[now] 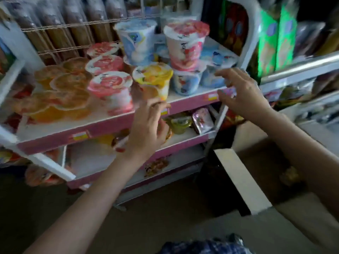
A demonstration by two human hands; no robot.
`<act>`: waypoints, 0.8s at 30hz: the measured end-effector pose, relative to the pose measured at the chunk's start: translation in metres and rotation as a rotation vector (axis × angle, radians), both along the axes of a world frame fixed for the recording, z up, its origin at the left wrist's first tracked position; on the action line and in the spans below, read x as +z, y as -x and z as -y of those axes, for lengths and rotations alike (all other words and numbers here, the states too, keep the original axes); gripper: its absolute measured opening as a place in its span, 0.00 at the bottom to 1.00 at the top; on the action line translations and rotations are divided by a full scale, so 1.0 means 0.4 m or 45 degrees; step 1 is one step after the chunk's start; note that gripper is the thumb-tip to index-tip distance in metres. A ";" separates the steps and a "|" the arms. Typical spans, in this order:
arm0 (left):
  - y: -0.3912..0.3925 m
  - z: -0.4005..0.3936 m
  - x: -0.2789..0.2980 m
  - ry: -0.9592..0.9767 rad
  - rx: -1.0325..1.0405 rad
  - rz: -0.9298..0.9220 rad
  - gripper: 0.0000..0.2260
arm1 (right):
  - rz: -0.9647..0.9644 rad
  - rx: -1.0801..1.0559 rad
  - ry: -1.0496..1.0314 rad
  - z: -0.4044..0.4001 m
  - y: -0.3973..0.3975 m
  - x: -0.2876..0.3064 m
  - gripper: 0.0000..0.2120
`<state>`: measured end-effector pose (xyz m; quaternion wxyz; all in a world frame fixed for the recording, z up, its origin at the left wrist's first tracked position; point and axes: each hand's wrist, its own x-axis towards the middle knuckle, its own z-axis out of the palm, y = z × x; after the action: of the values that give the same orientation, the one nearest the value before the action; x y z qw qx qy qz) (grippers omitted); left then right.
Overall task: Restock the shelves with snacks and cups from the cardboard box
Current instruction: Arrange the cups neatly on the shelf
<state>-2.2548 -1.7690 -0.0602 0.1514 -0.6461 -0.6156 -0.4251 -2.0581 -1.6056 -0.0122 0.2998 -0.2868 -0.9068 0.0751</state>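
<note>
Both hands hover empty at the shelf edge [185, 104], fingers loose: left hand [148, 125] at six o'clock of the yellow cup [154, 77], right hand [238, 92] at three, likely steadying the stack. Cardboard box [242, 180] waits lower right.

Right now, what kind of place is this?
Probably a small shop: a pink-edged shelf packed with sealed snack cups, price labels on its front, and a cardboard box for restocking.

Lidded cups [157, 77] upright, some stacked, on top shelf [102, 123]; cardboard box [244, 180] open, lower right.
</note>
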 end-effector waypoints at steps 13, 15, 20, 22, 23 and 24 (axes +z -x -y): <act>-0.676 -0.592 -0.451 0.999 -0.432 0.180 0.17 | 0.620 -0.774 1.024 -0.439 -0.854 -0.588 0.27; -0.776 -0.677 -0.525 1.113 -0.444 0.153 0.19 | 0.657 -0.905 1.201 -0.499 -0.923 -0.700 0.29; -0.914 -0.818 -0.696 1.387 -0.367 0.081 0.20 | 0.836 -1.047 1.511 -0.587 -1.021 -0.957 0.41; -0.930 -0.847 -0.740 1.420 -0.313 0.101 0.20 | 0.922 -1.077 1.459 -0.612 -1.022 -1.029 0.45; -0.934 -0.855 -0.759 1.423 -0.277 0.135 0.19 | 0.966 -1.071 1.414 -0.623 -1.016 -1.061 0.44; -0.937 -0.860 -0.776 1.417 -0.251 0.167 0.19 | 0.999 -1.071 1.367 -0.630 -1.008 -1.093 0.43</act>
<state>-1.8802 -1.4248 -0.3707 -0.2907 -0.6551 -0.6918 -0.0878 -1.6548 -1.3534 -0.4493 -0.2187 -0.7172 -0.6012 0.2764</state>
